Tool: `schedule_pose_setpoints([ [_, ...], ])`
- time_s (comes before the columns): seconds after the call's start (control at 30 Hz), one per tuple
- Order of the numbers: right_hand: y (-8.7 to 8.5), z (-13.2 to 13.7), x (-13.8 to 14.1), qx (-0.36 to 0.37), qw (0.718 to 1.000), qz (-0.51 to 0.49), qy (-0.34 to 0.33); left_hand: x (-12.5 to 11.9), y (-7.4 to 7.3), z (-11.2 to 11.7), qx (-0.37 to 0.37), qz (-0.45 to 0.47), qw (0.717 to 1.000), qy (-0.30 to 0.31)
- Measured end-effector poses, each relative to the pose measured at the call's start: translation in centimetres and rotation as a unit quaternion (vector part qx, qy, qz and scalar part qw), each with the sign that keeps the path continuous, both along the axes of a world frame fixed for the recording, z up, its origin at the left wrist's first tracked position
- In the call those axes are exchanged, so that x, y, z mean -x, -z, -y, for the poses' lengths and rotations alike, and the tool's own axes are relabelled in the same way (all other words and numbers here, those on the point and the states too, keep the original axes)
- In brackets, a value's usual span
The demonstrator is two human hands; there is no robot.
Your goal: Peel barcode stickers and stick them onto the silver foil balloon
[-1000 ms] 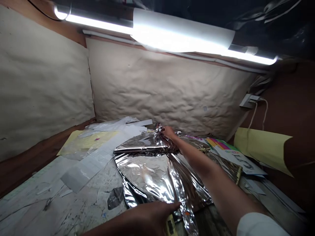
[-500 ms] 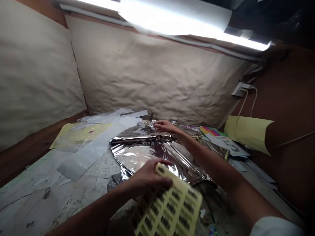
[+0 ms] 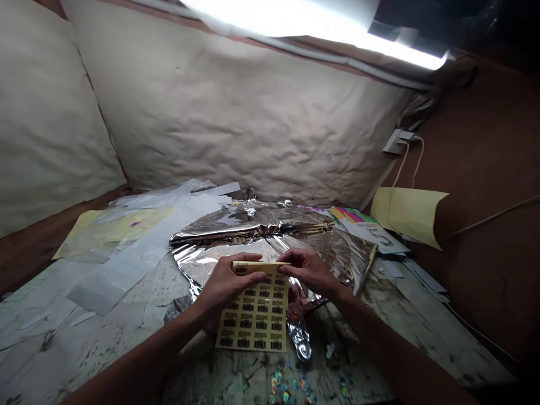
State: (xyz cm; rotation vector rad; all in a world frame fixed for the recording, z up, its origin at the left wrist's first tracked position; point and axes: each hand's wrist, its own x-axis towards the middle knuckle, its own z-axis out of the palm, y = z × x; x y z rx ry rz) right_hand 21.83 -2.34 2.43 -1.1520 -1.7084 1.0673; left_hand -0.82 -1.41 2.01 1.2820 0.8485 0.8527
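A yellow sheet of barcode stickers (image 3: 257, 315) hangs between my two hands, its printed rows facing me and its top edge bent over. My left hand (image 3: 230, 279) pinches the sheet's upper left corner, thumb in front. At the upper right corner, my right hand (image 3: 310, 271) grips the same edge between thumb and fingers. Behind and below the sheet a shiny silver foil balloon (image 3: 253, 219) lies flat and creased on the table. Its narrow foil tail (image 3: 300, 337) points toward me, right of the sheet.
White papers and clear plastic (image 3: 126, 270) cover the table's left side. Colourful printed cards (image 3: 371, 233) lie at the right, near a yellow paper (image 3: 409, 214) on the wall. Small shiny holographic bits (image 3: 291, 388) are scattered at the front. A power socket (image 3: 399, 140) has cords.
My right hand has come back from the balloon's far side to the sticker sheet's top edge. The sheet has been turned flatter toward me and now shows more squarely.
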Motion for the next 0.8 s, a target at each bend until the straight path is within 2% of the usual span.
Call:
schedule_pose_setpoints([
  [0.1, 0.0, 0.6, 0.6, -0.111, 0.991, 0.054, 0.053, 0.1, -0.1, 0.0, -0.016, -0.002, 1.0, -0.002],
  [0.2, 0.3, 1.0, 0.9, -0.249, 0.959, 0.106, 0.086, 0.0, 0.0, 0.2, -0.038, -0.008, 0.999, -0.027],
  [0.27, 0.6, 1.1, 0.8, -0.313, 0.936, 0.126, 0.096, 0.0, 0.0, 0.4, -0.041, -0.015, 0.998, -0.041],
  [0.5, 1.0, 1.3, 1.3, -0.405, 0.889, 0.168, 0.131, -0.3, -0.3, 0.7, -0.022, -0.04, 0.996, -0.074],
  [0.6, 0.0, 1.7, 1.4, -0.412, 0.891, 0.153, 0.116, -0.2, -0.2, 0.4, 0.015, -0.033, 0.996, -0.083],
  [0.67, -1.4, 2.2, 1.0, -0.382, 0.912, 0.11, 0.097, 0.1, -0.1, 0.1, 0.047, -0.026, 0.997, -0.062],
  [0.73, -2.9, 2.6, 0.0, -0.314, 0.944, 0.037, 0.096, 0.5, 0.0, -0.1, 0.092, -0.018, 0.996, 0.003],
  [0.8, -3.8, 2.6, -1.2, -0.201, 0.975, -0.022, 0.096, 0.8, -0.1, 0.2, 0.137, -0.018, 0.983, 0.118],
])
